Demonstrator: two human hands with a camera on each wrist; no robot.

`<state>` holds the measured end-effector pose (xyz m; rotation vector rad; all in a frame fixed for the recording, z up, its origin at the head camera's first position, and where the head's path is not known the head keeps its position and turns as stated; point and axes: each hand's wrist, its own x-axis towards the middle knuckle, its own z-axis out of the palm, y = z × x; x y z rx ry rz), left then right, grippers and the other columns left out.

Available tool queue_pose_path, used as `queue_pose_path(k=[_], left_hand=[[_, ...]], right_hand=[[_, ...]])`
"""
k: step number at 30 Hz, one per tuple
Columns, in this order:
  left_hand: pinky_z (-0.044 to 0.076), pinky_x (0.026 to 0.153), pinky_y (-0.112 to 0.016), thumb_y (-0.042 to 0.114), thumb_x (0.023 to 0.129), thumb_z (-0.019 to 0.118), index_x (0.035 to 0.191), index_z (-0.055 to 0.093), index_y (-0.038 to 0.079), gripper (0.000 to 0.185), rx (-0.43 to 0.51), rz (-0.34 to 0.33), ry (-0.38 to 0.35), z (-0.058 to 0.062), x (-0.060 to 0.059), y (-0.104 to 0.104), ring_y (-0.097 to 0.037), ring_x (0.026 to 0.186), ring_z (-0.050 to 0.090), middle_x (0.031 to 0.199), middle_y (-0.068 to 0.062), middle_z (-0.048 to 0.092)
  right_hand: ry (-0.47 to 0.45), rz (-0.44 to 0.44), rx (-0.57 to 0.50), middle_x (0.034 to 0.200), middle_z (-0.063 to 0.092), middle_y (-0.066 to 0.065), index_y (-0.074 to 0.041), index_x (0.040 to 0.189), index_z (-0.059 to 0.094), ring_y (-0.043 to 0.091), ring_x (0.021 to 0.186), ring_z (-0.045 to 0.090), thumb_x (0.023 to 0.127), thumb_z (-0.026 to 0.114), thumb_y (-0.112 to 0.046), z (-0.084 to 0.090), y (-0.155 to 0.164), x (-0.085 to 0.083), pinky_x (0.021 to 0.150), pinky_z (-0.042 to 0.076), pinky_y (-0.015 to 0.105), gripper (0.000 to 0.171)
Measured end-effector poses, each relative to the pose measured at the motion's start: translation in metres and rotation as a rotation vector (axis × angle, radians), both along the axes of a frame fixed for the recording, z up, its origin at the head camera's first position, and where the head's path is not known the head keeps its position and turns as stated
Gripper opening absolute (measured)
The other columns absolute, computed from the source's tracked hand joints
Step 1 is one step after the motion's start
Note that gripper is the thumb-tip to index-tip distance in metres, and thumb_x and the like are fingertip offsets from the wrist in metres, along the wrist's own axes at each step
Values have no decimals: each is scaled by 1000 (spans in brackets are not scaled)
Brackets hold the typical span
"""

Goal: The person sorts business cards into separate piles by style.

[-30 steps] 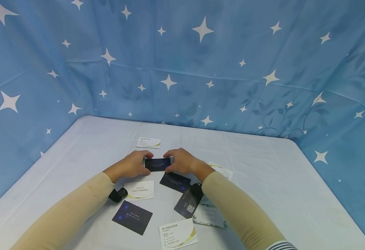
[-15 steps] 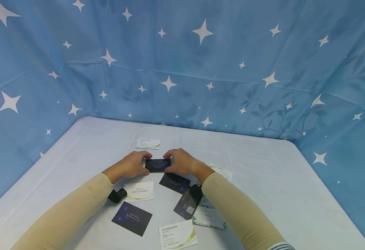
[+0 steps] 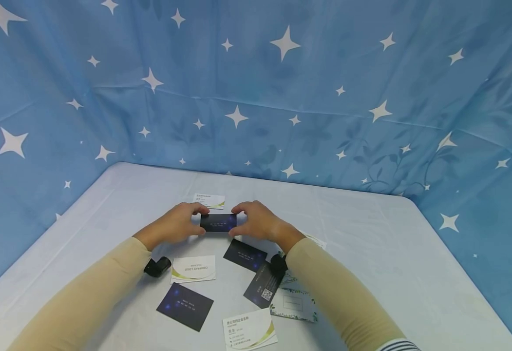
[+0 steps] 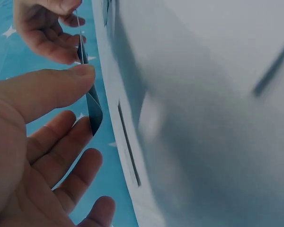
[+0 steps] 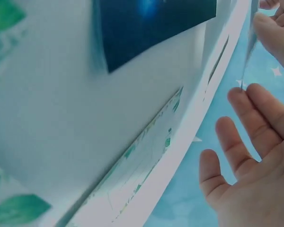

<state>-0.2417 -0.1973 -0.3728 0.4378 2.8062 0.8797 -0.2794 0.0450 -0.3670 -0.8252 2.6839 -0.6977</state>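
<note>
Left hand [image 3: 178, 224] and right hand [image 3: 257, 221], some fingers loose, pinch opposite ends of the thin dark-blue rectangular card [image 3: 218, 223] — held between them; squeezing inward could buckle it.

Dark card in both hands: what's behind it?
Beyond the held card, a white card lies on the table, partly covered by the left hand. What the held card covers is hidden.
</note>
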Motion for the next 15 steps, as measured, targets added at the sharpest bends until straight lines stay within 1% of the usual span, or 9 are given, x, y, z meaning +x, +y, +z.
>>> queue_pose_path(k=[4, 7, 10, 15], left_hand=[[38, 104, -55, 15, 89, 75, 137, 57, 2, 53, 18, 8, 8, 4, -4, -7, -40, 128, 48, 135, -17, 58], [38, 104, -55, 14, 91, 74, 139, 55, 2, 54, 44, 11, 11, 4, -9, -12, -40, 127, 48, 136, -16, 57], [36, 104, -56, 14, 93, 72, 144, 51, 3, 56, 79, 31, -1, 3, -15, -18, -38, 129, 46, 141, -15, 54], [35, 105, -56, 13, 95, 68, 148, 47, 4, 58, 123, 74, -28, 1, -27, -24, -37, 131, 43, 147, -15, 49]], right_hand=[[29, 3, -13, 138, 59, 6, -12, 138, 60, 27, 124, 54, 87, 79, -34, 1, -2, -3, 103, 42, 43, 59], [37, -16, -22, 137, 60, 6, -14, 139, 61, 27, 123, 55, 89, 77, -35, 1, -5, -6, 100, 45, 42, 56], [35, -48, -41, 136, 61, 5, -17, 139, 61, 26, 122, 56, 91, 75, -36, 0, -9, -10, 96, 48, 40, 54], [40, -84, -58, 134, 62, 7, -16, 141, 59, 26, 120, 56, 93, 73, -36, 1, -19, -18, 92, 49, 40, 54]])
